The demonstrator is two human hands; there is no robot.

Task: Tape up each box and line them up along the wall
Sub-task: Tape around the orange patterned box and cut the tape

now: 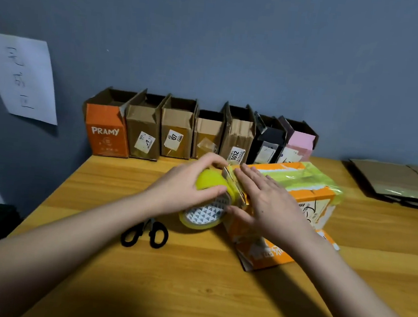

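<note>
Black scissors [146,232] lie at lower centre, nearest. Mid-frame, the left hand [184,189] grips the tape roll [209,201] against the orange box [282,211], while the right hand [267,205] presses flat on its end flap. Best to keep the strip taut and smooth it down. Seven boxes [200,134] line the wall behind.

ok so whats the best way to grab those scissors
By the two black handle loops of the scissors, from above on the near side: they lie flat on the table, loops toward the person, blades pointing away under the left hand.
</note>
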